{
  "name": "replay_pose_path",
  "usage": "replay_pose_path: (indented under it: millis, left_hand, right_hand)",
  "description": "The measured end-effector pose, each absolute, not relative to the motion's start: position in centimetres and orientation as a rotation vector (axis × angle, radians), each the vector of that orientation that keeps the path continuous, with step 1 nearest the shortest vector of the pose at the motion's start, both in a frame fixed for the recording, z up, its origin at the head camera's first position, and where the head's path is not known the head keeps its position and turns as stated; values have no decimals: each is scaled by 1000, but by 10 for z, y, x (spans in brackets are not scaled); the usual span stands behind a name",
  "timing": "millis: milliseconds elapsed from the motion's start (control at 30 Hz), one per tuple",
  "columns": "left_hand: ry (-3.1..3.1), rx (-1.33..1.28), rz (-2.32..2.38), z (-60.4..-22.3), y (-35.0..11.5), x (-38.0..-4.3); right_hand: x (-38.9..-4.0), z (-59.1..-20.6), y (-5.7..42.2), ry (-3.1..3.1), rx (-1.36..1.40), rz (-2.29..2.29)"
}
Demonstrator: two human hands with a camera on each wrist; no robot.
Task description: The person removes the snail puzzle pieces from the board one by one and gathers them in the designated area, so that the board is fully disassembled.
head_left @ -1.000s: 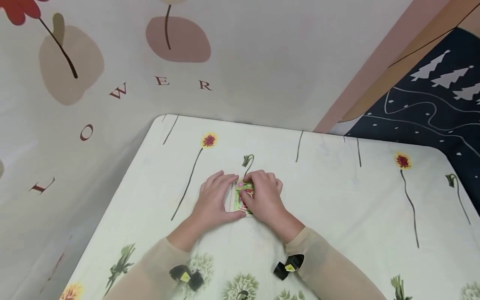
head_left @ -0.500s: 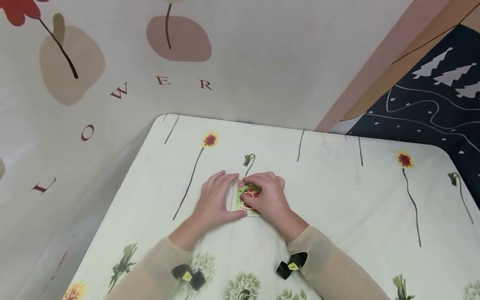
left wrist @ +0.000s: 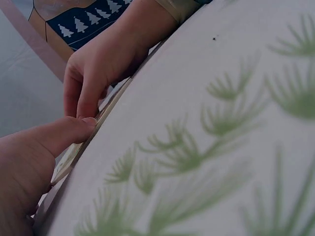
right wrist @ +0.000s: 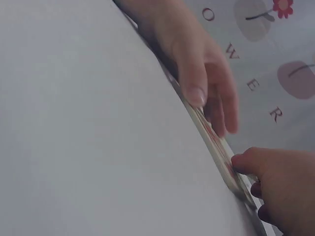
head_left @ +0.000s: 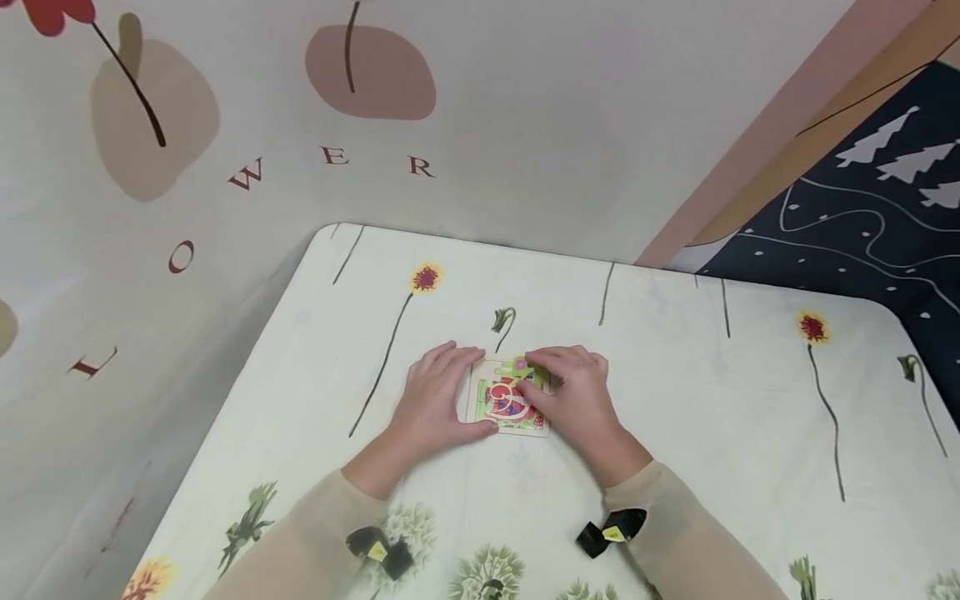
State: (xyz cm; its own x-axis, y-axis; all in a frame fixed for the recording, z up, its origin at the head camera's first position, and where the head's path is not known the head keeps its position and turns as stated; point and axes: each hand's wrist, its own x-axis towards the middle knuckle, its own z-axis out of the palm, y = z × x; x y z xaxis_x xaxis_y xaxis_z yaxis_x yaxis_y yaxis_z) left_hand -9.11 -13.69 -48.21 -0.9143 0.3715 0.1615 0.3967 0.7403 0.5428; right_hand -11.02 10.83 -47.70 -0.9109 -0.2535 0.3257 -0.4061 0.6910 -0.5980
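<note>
Left hand (head_left: 437, 398) grips the puzzle (head_left: 507, 405) at left, right hand (head_left: 583, 396) touches its right, pinching or not I can't tell, and lopsided pressing could skew it

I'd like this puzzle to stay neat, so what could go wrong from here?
The right hand covers part of the puzzle on its right side, so its thumb or fingers might nudge a piece out of line. The left hand is at the puzzle's left side; if it eased off, the puzzle could perhaps slide on the cloth.
</note>
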Motion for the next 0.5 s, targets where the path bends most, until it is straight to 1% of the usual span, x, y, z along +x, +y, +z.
replay_pose_path:
  millis: [267, 500]
  left_hand:
    - [-2895, -639, -909, -481, -137, -93]
    - [-2879, -658, -931, -484, -136, -92]
  right_hand:
    - [-108, -480, 143, -2635, 426, 1052]
    - [-102, -480, 157, -2714, 322, 959]
